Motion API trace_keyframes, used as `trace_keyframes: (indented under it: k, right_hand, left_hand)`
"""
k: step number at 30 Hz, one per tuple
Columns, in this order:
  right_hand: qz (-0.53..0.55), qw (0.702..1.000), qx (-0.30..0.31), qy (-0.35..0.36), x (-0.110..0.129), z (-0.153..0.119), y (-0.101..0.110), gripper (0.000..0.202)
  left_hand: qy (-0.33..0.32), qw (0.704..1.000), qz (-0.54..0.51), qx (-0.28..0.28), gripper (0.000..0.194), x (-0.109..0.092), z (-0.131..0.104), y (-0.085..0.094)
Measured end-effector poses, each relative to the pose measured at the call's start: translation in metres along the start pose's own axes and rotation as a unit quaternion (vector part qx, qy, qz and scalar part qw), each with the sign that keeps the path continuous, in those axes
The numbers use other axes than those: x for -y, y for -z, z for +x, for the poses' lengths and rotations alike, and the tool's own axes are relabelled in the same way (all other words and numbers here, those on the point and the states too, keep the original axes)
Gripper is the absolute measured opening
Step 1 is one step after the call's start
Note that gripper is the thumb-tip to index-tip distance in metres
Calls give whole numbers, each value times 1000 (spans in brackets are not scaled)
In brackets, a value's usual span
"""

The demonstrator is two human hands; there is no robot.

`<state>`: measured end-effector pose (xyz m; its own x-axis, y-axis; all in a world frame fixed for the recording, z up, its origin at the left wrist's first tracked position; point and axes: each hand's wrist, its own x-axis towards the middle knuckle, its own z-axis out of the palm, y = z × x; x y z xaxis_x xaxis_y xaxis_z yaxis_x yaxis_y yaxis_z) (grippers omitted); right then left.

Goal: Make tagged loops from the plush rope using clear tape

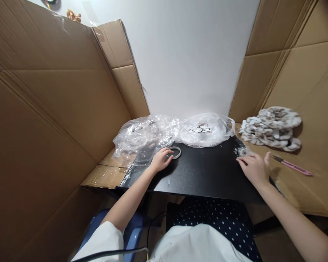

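My left hand [161,159] is over the left part of the black tabletop, thumb and fingers apart. Its fingertips are at the left edge of a thin pale ring [176,153], which looks like a narrow tape roll; whether they touch it I cannot tell. My right hand [254,168] is at the table's right side, palm down, with fingers loosely bent and apart and one finger raised on the outer side. Just beyond its fingers is a small heap of fluffy scraps [242,150]. Pink-handled snips [293,167] lie to the right of this hand.
Behind the hands are a clear plastic bag [142,134] with fluffy pieces and a white plastic bag [207,129]. Brown-and-white fluffy loops [276,127] are piled on cardboard at right. Tall cardboard walls [57,94] flank the black table [202,174]. A blue stool [133,233] is below left.
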<state>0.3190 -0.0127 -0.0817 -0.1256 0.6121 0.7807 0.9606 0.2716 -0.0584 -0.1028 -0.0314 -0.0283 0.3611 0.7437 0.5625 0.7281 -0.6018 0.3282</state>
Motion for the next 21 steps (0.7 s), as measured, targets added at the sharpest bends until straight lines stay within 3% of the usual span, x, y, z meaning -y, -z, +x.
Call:
trace_keyframes:
  k: [4,7,10,13,16,18,21]
  right_hand:
    - [-8,1000,12,22,9,1,6,28]
    - [-7,999,25,18,14,3,9,29]
    - [1,999,27,26,15,3,10,28]
    - [3,999,18,27,14,2,10,28]
    - [10,1000,8,18,13,1,9,27]
    - [16,1000,-3,7,13,0,8,27]
    - [27,999,-16,-5,14,-2,7,26]
  left_hand:
    - [40,994,98,-29,25,-7,1,34]
    - [111,970,214,36,60,15,18,61]
    - [205,934,284,68,61,50,56,97]
    - [252,894,367,55,76,77,108,151]
    - [275,880,385,-32,67,81,142,192]
    - [231,892,384,-61,50,72,143,189]
    - [163,920,356,31,23,60,117,144]
